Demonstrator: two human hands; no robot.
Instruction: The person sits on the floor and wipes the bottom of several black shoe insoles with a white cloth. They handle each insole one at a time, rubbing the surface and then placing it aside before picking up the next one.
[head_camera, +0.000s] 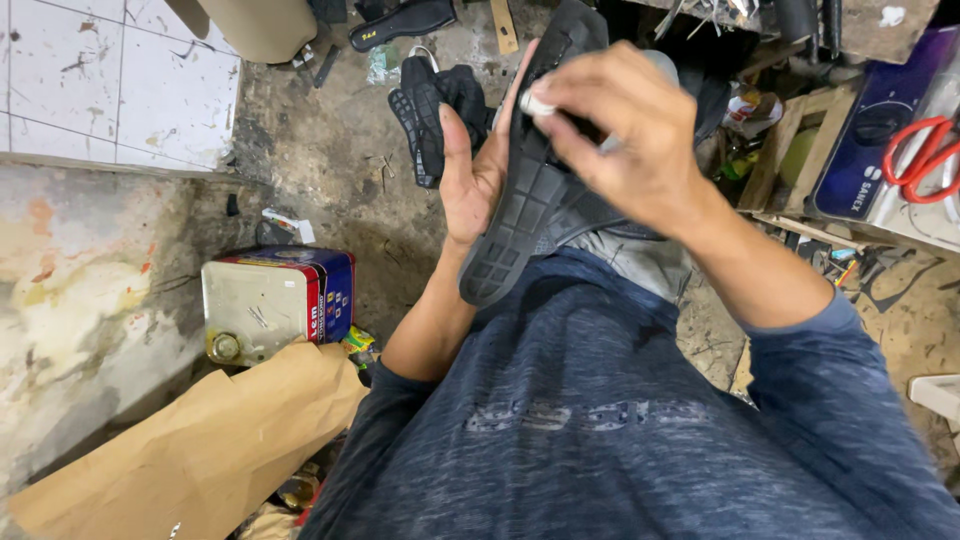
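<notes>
Holding a black shoe sole (535, 190) upright above our lap, left hand (470, 180) grasping its edge from behind, right hand (625, 130) pinching a small white piece (537, 103) against its tread, square tin can (275, 300) left, red scissors (925, 155) far right.

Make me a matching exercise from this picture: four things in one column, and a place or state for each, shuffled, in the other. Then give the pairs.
Things
1. black shoe sole
2. red-handled scissors
3. metal can
4. brown paper

Places or states
A. lies crumpled at the lower left, next to the can
B. held upright in the left hand while the right hand presses a small white thing against it
C. stands on the floor on the left, its cap toward the camera
D. rests on a dark blue box at the right edge

Pairs: 1-B, 2-D, 3-C, 4-A
</notes>
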